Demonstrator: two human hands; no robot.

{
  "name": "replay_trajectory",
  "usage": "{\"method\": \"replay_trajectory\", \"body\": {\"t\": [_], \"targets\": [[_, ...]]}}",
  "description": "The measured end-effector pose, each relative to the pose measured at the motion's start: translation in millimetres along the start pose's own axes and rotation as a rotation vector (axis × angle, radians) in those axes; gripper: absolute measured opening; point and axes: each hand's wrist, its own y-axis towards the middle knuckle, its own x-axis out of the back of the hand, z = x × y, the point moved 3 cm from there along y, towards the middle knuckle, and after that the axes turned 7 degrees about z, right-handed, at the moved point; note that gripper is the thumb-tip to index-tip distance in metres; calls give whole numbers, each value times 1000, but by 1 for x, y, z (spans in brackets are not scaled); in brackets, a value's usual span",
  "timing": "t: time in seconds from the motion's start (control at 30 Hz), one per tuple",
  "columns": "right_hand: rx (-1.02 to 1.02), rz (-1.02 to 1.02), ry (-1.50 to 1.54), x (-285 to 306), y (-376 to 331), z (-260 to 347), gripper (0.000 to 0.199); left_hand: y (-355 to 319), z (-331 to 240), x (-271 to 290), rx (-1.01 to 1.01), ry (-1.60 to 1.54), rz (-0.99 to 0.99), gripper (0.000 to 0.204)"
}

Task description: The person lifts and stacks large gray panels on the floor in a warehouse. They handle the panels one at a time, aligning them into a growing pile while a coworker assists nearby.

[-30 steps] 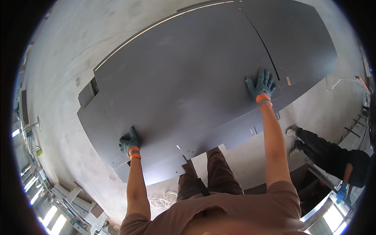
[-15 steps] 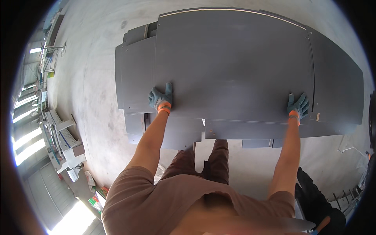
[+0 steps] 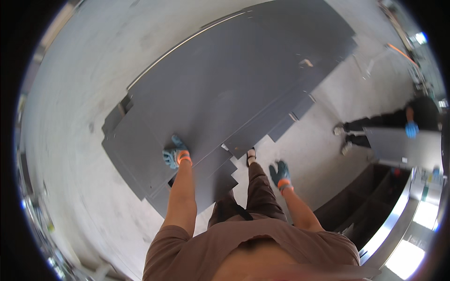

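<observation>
Large dark grey panels (image 3: 201,89) lie stacked in front of me, their long edges running from lower left to upper right. My left hand (image 3: 176,154), in a grey-blue glove with an orange cuff, rests on the panel top near the close edge. Its thumb points away from the other fingers, and it grips nothing. Off the stack, my right hand (image 3: 281,174) hangs over the floor beside my right leg, wearing the same kind of glove. Its thumb and fingers are apart and hold nothing.
At the right another person's blue-gloved hand (image 3: 411,129) is at a grey panel (image 3: 398,145). Below that stands a dark compartmented container (image 3: 356,201) with a pale metallic edge. My foot (image 3: 251,155) is close to the stack's near edge. Pale concrete floor (image 3: 75,117) surrounds the stack.
My right hand has left the panel and come back beside my leg. The left hand stays on the panel. My view has turned right, bringing the other person into sight.
</observation>
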Motion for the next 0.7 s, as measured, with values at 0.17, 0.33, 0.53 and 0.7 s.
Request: {"method": "replay_trajectory", "body": {"t": [0.17,0.33,0.53,0.7], "targets": [[-370,391,140,5,-154,-19,55,-6,2,13,-129,64,289,60],[-641,534,288,-6,-234,-50,48,-66,30,10,-319,22,568,63],[-485,383,415,-15,-276,-75,51,-159,117,-38,-600,238,650,108],[-415,280,526,-10,-323,-113,47,-265,181,-99,-1105,144,799,89]]}}
